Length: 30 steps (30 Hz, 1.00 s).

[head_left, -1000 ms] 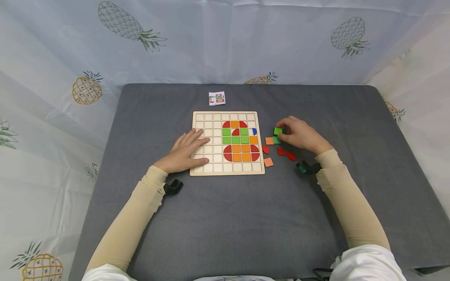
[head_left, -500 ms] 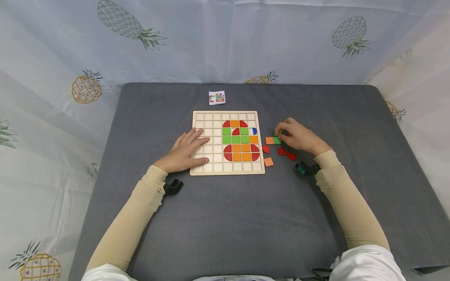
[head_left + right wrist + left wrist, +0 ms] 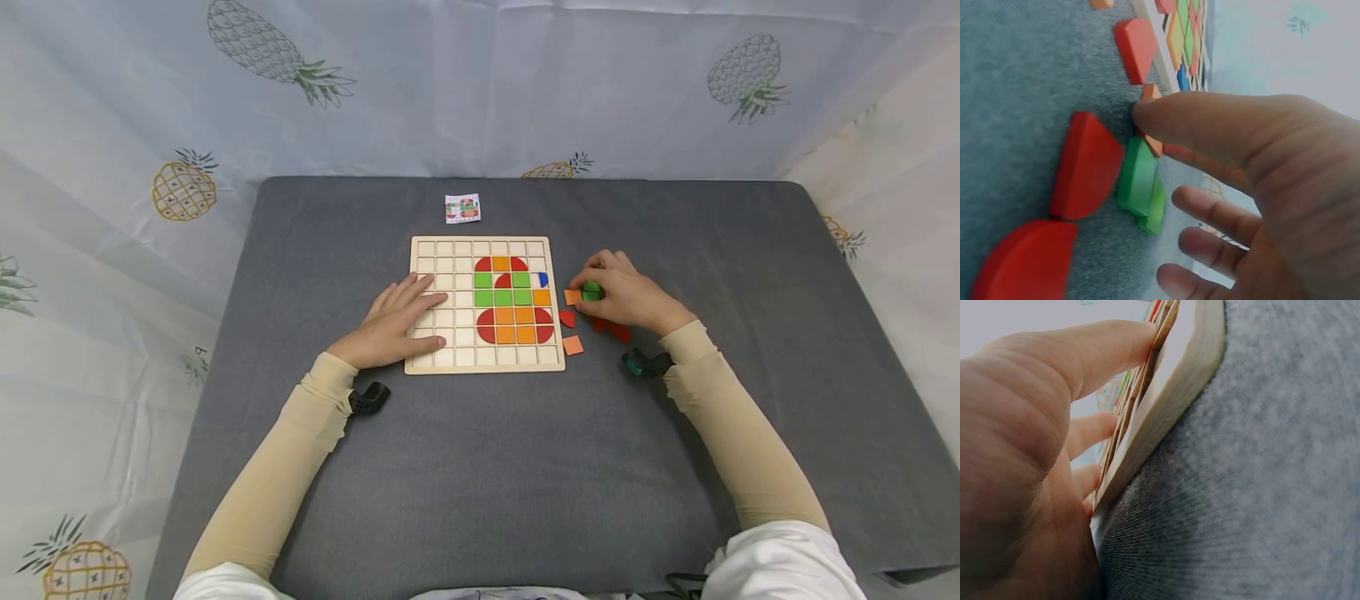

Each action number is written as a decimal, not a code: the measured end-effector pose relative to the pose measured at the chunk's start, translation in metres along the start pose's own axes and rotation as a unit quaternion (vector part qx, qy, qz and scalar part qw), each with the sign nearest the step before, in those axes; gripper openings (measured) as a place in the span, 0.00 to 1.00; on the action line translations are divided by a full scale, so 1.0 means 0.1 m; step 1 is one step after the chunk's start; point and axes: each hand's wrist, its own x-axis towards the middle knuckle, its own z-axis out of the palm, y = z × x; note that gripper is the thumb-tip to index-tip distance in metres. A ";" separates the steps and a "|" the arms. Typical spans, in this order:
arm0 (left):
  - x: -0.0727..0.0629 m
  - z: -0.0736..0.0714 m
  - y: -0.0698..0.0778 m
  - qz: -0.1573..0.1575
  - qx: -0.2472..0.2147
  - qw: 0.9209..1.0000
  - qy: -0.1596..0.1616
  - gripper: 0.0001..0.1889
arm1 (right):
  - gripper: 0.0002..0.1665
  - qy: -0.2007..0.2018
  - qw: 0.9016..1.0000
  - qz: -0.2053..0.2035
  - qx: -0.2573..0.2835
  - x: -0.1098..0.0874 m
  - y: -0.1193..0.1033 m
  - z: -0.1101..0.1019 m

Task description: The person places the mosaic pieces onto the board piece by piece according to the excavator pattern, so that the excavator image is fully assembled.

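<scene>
My left hand (image 3: 390,323) lies with fingers spread on the left side of a wooden grid board (image 3: 480,365), thumb on its near left part. Red, orange and green pieces fill cells on the board's right half, with one blue piece (image 3: 543,280) near the right edge. Just right of the board, my right hand (image 3: 628,292) pinches an orange square tile (image 3: 573,297) between thumb and index finger. In the right wrist view, the thumb covers much of that tile. Two green tiles (image 3: 1139,175) lie beside it, below the other, loosely bent fingers.
Red rounded pieces (image 3: 1088,165) lie on the grey tabletop (image 3: 480,467) near the right hand. Another red piece (image 3: 567,318) and an orange tile (image 3: 573,345) sit close to the board's right edge. A small pattern card (image 3: 462,208) lies beyond the board.
My right hand has let go of a green tile beside the other green one, then moved left and taken hold of the orange tile. The left hand has stayed still.
</scene>
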 end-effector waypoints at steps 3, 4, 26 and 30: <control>0.00 -0.01 0.01 -0.001 0.000 1.000 -0.001 0.39 | 0.19 0.014 1.000 0.004 0.013 0.05 0.02 -0.03; 0.00 -0.01 0.01 -0.002 0.001 1.000 -0.002 0.39 | 0.19 0.020 1.000 0.009 0.023 0.08 0.02 -0.04; 0.00 -0.01 0.04 -0.003 0.002 1.000 -0.001 0.39 | 0.22 0.035 0.993 -0.048 0.098 0.78 -0.72 -0.12; -0.01 -0.01 0.04 -0.007 0.000 1.000 -0.004 0.39 | 0.23 0.029 0.995 -0.060 0.079 0.87 -0.86 -0.06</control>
